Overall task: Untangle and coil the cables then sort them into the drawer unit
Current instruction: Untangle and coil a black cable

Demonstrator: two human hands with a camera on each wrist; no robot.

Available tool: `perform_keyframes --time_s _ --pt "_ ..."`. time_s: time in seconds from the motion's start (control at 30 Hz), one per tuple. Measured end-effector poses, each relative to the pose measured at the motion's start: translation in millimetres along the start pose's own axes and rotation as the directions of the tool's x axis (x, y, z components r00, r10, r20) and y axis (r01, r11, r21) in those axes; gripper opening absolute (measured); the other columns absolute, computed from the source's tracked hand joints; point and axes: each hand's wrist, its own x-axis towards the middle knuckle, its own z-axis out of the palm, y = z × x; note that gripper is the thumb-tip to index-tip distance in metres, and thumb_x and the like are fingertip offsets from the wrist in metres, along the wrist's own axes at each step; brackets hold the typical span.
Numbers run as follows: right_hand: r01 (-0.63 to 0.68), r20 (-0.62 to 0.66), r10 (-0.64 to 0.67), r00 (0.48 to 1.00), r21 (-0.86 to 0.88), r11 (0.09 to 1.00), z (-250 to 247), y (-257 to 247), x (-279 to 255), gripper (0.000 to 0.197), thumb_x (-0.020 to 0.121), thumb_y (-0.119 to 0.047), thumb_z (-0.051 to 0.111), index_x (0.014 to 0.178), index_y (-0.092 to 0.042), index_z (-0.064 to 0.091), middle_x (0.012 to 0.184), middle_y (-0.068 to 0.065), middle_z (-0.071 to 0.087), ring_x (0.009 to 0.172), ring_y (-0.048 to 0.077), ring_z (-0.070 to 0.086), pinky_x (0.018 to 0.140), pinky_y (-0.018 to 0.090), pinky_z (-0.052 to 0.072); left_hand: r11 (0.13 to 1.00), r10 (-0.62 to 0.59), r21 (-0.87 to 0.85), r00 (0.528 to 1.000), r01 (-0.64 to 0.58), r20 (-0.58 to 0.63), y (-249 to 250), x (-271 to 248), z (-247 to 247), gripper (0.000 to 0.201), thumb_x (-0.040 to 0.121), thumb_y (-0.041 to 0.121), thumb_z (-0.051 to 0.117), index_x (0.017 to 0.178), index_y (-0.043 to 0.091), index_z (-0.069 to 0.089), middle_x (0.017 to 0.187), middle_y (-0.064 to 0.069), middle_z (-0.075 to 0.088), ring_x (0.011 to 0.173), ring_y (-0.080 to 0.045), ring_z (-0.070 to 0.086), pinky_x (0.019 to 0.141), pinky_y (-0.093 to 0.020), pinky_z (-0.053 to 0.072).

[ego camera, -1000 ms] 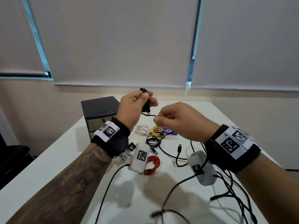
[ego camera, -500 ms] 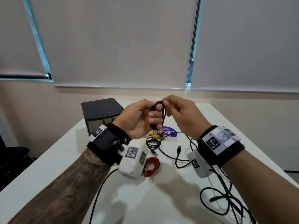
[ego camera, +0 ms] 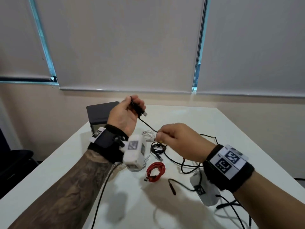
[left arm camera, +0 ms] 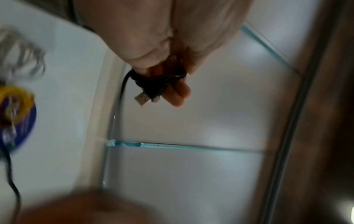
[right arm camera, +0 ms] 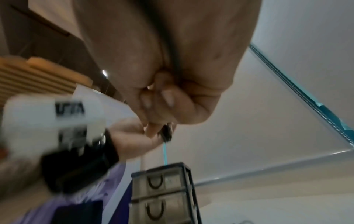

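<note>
I'm looking down over a white table [ego camera: 198,123], both hands raised above it and apart from each other. Just beyond my left wrist sits the drawer unit [ego camera: 100,113], dark-topped; the right wrist view shows its stacked drawers [right arm camera: 162,195] with looped handles, closed.

My left hand [ego camera: 127,114] is up and turned palm toward me, fingers curled round a small bundle of black cable [ego camera: 146,124]. The left wrist view shows the loops wound over two fingers [left arm camera: 178,91] with the silver plug [left arm camera: 141,98] poking out below. From there the cable runs taut, down to my right hand [ego camera: 178,141], lower and nearer me, which pinches it between thumb and fingertips. Past that pinch the black cable trails off toward my right wrist and loops loosely on the table.

Below and between the hands lie the others: a red cable [ego camera: 156,171], coiled, nearest me; a black coil [ego camera: 157,147] just under my right fingertips; a white cable [ego camera: 148,135] bunched beside it, under the taut line. The left wrist view catches a yellow coil [left arm camera: 15,101] on a blue round sticker [left arm camera: 21,128], blurred. A dark plug end [ego camera: 172,187] lies loose on the table beside my right wrist.
</note>
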Motion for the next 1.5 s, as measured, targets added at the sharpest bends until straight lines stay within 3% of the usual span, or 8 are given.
perform_keyframes --time_s 0.27,0.4,0.6,0.77,0.93,1.1,1.27,1.5 --pt "0.162 -0.333 -0.137 0.933 0.050 0.985 -30.5 -1.4 6.9 0.017 0.096 -0.025 0.067 0.081 -0.019 0.074 0.057 -0.016 0.059 0.052 0.006 0.049 0.055 0.018 0.038 0.638 -0.168 0.744 0.908 -0.197 0.384 -21.7 -39.0 9.7 0.038 0.106 0.025 0.039 0.092 0.002 0.065 0.071 -0.015 0.063 0.067 -0.026 0.060 0.061 -0.028 0.048" --pt "0.136 -0.417 -0.105 0.903 0.043 0.990 -37.7 20.7 12.0 0.014 0.095 -0.034 0.067 0.083 -0.028 0.071 0.061 -0.011 0.057 0.056 0.008 0.049 0.058 0.027 0.041 0.728 -0.343 0.684 0.849 -0.031 0.403 -18.1 -51.1 21.8 0.046 0.106 0.035 0.035 0.084 0.003 0.060 0.057 -0.004 0.041 0.053 -0.019 0.042 0.060 -0.030 0.045" --pt "0.022 -0.315 0.039 0.948 0.188 0.982 -19.8 36.9 12.2 0.020 0.102 -0.029 0.056 0.094 -0.025 0.074 0.057 -0.014 0.052 0.055 0.003 0.044 0.058 0.018 0.036 0.957 -0.278 0.172 0.913 0.235 0.300 -4.9 -45.5 32.1 0.037 0.104 0.031 0.036 0.078 0.012 0.055 0.055 0.005 0.030 0.046 -0.011 0.033 0.059 -0.029 0.047" --pt "-0.025 -0.098 0.034 0.995 0.089 0.996 6.1 33.6 -0.5 0.023 0.104 -0.032 0.052 0.114 -0.028 0.072 0.090 -0.016 0.072 0.079 0.000 0.063 0.073 0.019 0.049 0.957 -0.089 -0.263 0.986 0.124 0.138 11.0 -23.5 21.2 0.025 0.098 0.013 0.037 0.092 0.003 0.059 0.069 -0.001 0.048 0.061 -0.015 0.051 0.084 -0.036 0.050" --pt "0.062 -0.084 -0.073 0.994 -0.120 0.991 1.4 3.2 -11.2 0.028 0.100 -0.040 0.054 0.087 -0.020 0.068 0.062 -0.007 0.056 0.057 0.009 0.048 0.058 0.028 0.040 0.971 0.102 0.204 0.989 -0.122 0.105 -11.2 -11.6 5.5 0.025 0.103 0.010 0.035 0.099 0.001 0.058 0.071 -0.006 0.054 0.070 -0.022 0.055 0.075 -0.034 0.051" --pt "0.130 -0.251 -0.135 0.959 -0.037 0.991 -22.2 2.9 -11.2 0.020 0.094 -0.033 0.065 0.078 -0.022 0.069 0.061 -0.007 0.061 0.057 0.010 0.054 0.060 0.038 0.049 0.660 -0.061 0.710 0.923 -0.248 0.380 -29.7 -30.1 -2.7 0.023 0.099 0.015 0.043 0.093 0.005 0.063 0.069 -0.008 0.061 0.068 -0.024 0.059 0.070 -0.035 0.047" --pt "0.159 -0.283 -0.182 0.942 -0.104 0.982 -37.4 15.9 -6.0 0.015 0.094 -0.039 0.066 0.087 -0.028 0.073 0.079 -0.008 0.067 0.078 0.012 0.062 0.073 0.043 0.052 0.671 -0.299 0.727 0.843 -0.147 0.447 -34.2 -56.5 10.4 0.049 0.101 0.035 0.040 0.087 -0.008 0.056 0.058 -0.004 0.044 0.055 -0.021 0.045 0.058 -0.028 0.045" --pt "0.155 -0.302 -0.167 0.938 -0.062 0.986 -23.7 26.2 -1.7 0.034 0.104 -0.044 0.043 0.091 -0.023 0.066 0.074 -0.008 0.062 0.072 0.013 0.058 0.071 0.044 0.050 0.837 -0.420 0.511 0.827 0.193 0.375 -26.4 -61.2 28.3 0.036 0.097 0.032 0.045 0.065 0.015 0.041 0.051 0.003 0.027 0.041 -0.011 0.029 0.052 -0.028 0.044"
